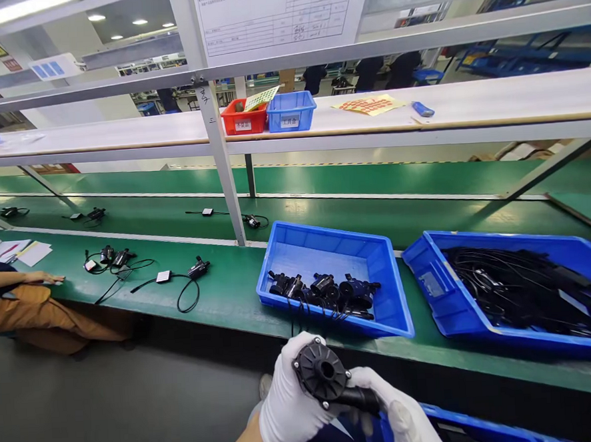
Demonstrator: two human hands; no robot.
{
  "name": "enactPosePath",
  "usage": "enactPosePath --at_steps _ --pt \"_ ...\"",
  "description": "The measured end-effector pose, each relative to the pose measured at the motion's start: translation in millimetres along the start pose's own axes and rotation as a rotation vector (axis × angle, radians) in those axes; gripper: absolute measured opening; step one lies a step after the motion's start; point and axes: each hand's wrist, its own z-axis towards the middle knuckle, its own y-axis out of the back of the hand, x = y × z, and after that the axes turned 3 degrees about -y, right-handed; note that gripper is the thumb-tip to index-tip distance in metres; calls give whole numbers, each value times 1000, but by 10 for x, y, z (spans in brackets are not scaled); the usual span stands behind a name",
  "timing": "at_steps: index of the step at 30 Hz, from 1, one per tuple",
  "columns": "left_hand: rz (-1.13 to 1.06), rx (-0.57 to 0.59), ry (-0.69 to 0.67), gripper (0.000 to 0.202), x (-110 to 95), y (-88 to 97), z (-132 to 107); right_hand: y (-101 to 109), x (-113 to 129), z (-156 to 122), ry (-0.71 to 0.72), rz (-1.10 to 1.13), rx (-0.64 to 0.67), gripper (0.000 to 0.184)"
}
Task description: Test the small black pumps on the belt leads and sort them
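Green belts of an assembly line (220, 299) fill the view, running from the left edge to the right, with a white shelf (468, 104) on a metal frame above them. At the near edge of the nearest green bench, towards its right end, sits a large blue bin (434, 286) heaped with black cables. Just beside it, on its left, a second blue bin (327, 252) holds a row of small black pumps (324, 289) along its near wall. Left of that bin, loose wired pump units (179, 276) lie on the bench, and at the far left end a co-worker's hand (46, 279) rests flat on it beside some papers (11, 250). On the shelf above stand a red bin (244, 121) and a small blue bin (291, 111), touching, with a printed sheet (368, 104) to their right.

Below the bench's near edge, both white-gloved hands hold one black pump (325, 376). Left hand (287, 408) curls around its round ribbed face from the left; right hand (397, 408) closes around its dark barrel-shaped body from the right. Another blue bin's rim (468, 427) shows under the right hand.
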Motion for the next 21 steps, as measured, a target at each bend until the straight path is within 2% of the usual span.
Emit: enactPosePath --at_steps 2,5,9,12,16,19,21 --pt "100 17 -81 74 34 26 4 -8 -7 8 -3 -12 -2 82" --pt "258 70 -177 62 60 39 19 -22 -15 35 3 -32 12 80" --pt "306 73 -171 63 25 22 42 -37 -66 73 -6 -42 3 78" --pt "342 75 -165 53 -45 5 51 -43 -123 88 -1 -20 -1 73" --pt "399 43 -219 50 -103 -5 56 -71 -189 111 -28 44 -11 68" --pt "457 13 -288 50 -35 18 61 -132 -183 167 -91 74 -123 66" --pt "505 3 -325 61 45 52 63 -174 -125 226 -170 115 -219 65"
